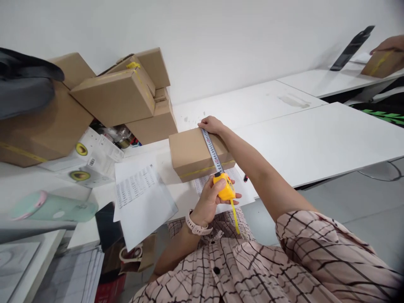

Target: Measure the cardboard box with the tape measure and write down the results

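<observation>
Your left hand (pixel 207 200) holds the tape measure (pixel 225 188), your right hand (pixel 213 125) its far end (pixel 204 134), which may slip off the box (pixel 188 149) if loosened.

My bare left hand (pixel 208 198) sits just below the centre of the frame, thumb (pixel 220 185) laid across, fingers (pixel 237 196) curled into a grip. My bare right arm (pixel 261 164) reaches up from the lower right, my right hand (pixel 212 125) bent just above centre, fingertips (pixel 201 125) pointing left.
</observation>
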Demonstrator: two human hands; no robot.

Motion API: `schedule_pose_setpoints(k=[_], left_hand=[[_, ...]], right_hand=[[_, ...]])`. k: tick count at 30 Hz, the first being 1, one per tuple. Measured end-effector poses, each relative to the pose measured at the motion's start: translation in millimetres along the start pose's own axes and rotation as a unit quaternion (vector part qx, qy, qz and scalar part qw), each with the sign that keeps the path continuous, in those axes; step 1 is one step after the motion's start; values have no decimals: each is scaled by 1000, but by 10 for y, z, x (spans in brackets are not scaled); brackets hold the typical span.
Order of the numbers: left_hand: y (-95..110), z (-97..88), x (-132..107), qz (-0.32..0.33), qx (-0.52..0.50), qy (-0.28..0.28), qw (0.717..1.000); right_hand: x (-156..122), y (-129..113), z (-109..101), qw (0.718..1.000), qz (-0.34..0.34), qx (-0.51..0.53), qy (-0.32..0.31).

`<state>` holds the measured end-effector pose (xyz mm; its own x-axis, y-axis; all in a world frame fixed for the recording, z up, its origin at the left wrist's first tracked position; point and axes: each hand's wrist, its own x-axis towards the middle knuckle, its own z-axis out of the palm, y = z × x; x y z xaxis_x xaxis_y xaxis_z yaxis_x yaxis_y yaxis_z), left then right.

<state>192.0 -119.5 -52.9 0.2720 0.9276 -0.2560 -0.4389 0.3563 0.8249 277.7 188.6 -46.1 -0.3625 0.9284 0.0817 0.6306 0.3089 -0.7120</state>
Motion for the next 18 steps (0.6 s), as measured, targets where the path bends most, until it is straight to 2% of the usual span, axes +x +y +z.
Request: schedule_pose_setpoints(k=[4,14,16,18], left_hand=[[-12,48,-10,-5,4,9,1000],[-20,29,64,-7,-3,8,1000],[1,17,57,-8,3,-1,1000],[33,-25,-13,0,18,-13,1000]], right_hand=[[20,-15,16,999,-3,-43,15],[13,-1,40,1000,-4,-25,18],[28,-14,55,1000,-5,-6,21],[21,-28,2,997,-19,64,37]])
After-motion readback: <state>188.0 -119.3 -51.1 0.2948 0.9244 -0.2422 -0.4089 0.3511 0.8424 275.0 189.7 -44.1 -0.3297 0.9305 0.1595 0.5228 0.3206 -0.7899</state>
